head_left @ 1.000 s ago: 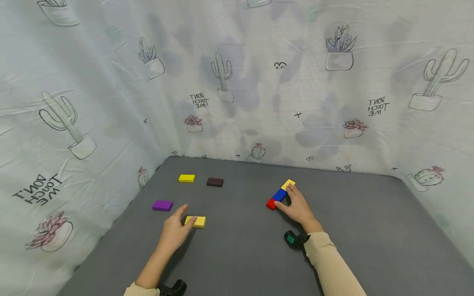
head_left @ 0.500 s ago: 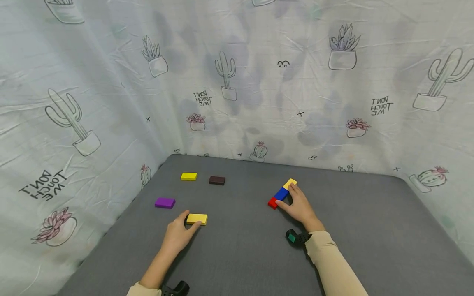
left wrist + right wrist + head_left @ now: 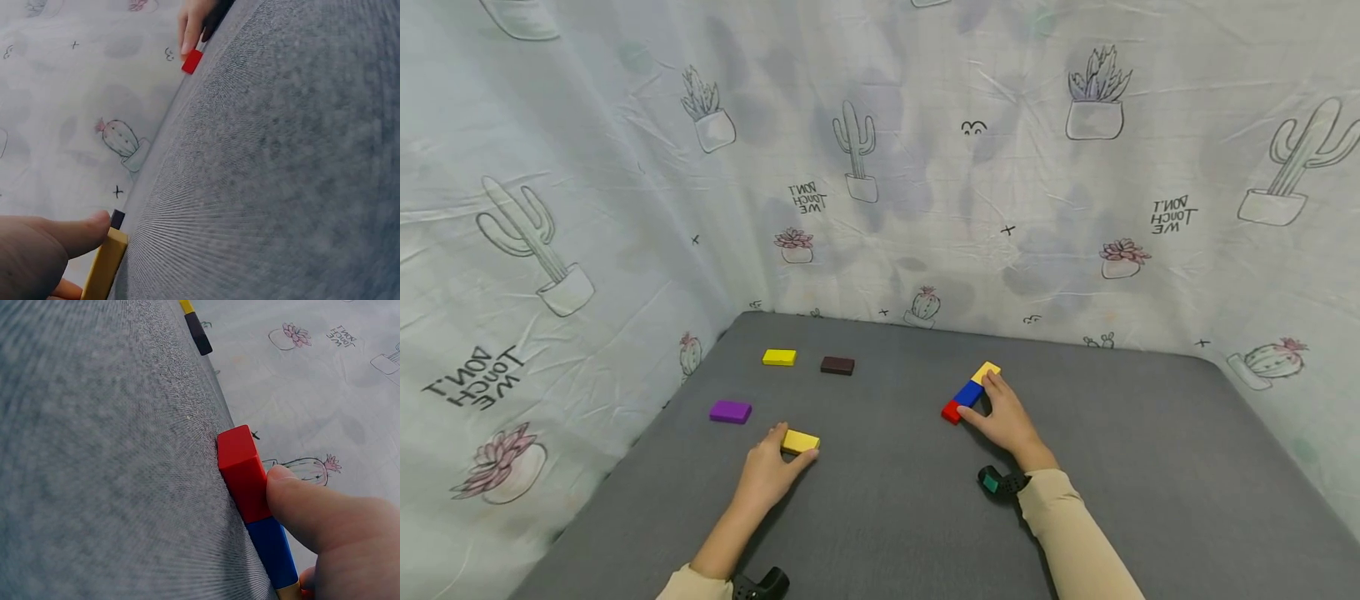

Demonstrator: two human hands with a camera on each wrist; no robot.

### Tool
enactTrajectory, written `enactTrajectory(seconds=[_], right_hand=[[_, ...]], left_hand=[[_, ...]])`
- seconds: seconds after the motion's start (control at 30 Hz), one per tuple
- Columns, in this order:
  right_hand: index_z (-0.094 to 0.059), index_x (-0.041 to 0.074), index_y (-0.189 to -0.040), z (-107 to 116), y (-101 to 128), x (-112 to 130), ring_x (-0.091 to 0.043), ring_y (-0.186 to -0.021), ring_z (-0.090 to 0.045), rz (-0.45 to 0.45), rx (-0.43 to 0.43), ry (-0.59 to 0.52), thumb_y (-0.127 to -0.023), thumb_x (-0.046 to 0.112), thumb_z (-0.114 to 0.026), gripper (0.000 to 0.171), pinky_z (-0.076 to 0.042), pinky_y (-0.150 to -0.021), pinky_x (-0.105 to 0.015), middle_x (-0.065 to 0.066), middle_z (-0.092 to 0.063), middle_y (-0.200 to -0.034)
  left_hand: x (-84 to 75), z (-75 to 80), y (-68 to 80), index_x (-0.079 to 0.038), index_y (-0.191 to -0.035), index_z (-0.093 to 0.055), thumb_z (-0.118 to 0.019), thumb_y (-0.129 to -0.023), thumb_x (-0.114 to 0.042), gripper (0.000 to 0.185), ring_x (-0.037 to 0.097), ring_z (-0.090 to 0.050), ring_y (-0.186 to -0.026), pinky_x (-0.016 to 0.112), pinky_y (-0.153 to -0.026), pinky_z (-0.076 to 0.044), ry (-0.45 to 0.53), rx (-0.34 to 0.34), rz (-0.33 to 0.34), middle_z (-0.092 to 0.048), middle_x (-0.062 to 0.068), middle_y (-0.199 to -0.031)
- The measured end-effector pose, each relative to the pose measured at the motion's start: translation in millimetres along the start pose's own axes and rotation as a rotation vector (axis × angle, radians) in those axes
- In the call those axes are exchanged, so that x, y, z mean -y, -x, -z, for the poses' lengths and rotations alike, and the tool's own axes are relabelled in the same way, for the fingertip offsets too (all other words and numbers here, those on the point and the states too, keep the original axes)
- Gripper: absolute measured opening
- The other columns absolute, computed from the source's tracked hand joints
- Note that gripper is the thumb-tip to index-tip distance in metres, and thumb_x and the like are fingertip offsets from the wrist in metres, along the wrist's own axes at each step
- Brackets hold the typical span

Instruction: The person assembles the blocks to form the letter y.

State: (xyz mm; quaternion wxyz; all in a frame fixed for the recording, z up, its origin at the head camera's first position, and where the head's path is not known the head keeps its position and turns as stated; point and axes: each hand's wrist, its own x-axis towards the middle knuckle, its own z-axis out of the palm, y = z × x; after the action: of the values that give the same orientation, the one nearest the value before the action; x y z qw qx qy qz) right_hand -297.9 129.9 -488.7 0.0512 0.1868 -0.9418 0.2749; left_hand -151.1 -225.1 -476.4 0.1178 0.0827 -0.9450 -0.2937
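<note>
My left hand (image 3: 767,472) pinches a light yellow block (image 3: 801,442) between thumb and fingers, low over the grey tabletop. In the left wrist view the thumb lies along the upper end of that block (image 3: 105,267). To the right, a red block (image 3: 951,412), a blue block (image 3: 969,393) and another light yellow block (image 3: 986,372) form a slanting row, end to end. My right hand (image 3: 1007,421) touches this row, thumb at the red block and fingertips by the yellow one. In the right wrist view the thumb (image 3: 306,500) presses against the red block's side.
A purple block (image 3: 730,412) lies left of my left hand. Farther back are a bright yellow block (image 3: 779,357) and a dark brown block (image 3: 837,366). A cactus-print curtain (image 3: 917,192) hangs behind and beside the grey table (image 3: 880,517).
My left hand's fingers have closed in on the light yellow block, which now sits slightly turned between thumb and fingers. The right hand and its row of blocks have stayed in place.
</note>
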Motion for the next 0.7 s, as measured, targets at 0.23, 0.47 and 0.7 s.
enactTrajectory(seconds=[0.23, 0.47, 0.7], right_hand=[[-0.027, -0.005, -0.138, 1.7, -1.6, 1.4, -0.038, -0.134, -0.018, -0.002, 0.000, 0.009, -0.079, 0.058, -0.055, 0.090, -0.022, -0.106, -0.052, -0.021, -0.021, -0.146], [-0.027, -0.006, -0.137, 2.7, -1.1, 1.4, -0.038, -0.134, -0.017, -0.007, 0.006, 0.017, -0.079, 0.058, -0.055, 0.091, -0.022, -0.106, -0.052, -0.021, -0.022, -0.145], [-0.029, -0.008, -0.136, -0.9, 0.5, 1.5, -0.038, -0.133, -0.018, 0.004, -0.019, -0.001, -0.078, 0.064, -0.050, 0.094, -0.022, -0.105, -0.054, -0.023, -0.023, -0.144]], left_hand=[[-3.9, 4.5, -0.1, 0.011, -0.130, -0.038, -0.069, -0.076, -0.034, 0.076, 0.046, -0.037, -0.120, 0.056, -0.095, -0.035, 0.005, 0.002, 0.009, -0.038, 0.033, -0.131], [-5.8, 4.4, 0.4, 0.009, -0.130, -0.039, -0.071, -0.076, -0.029, 0.074, 0.046, -0.036, -0.121, 0.056, -0.095, -0.034, -0.006, 0.018, 0.024, -0.038, 0.032, -0.132], [-2.6, 3.4, 0.5, 0.009, -0.129, -0.040, -0.071, -0.075, -0.028, 0.073, 0.044, -0.044, -0.116, 0.053, -0.091, -0.040, 0.024, -0.016, 0.046, -0.046, 0.030, -0.126]])
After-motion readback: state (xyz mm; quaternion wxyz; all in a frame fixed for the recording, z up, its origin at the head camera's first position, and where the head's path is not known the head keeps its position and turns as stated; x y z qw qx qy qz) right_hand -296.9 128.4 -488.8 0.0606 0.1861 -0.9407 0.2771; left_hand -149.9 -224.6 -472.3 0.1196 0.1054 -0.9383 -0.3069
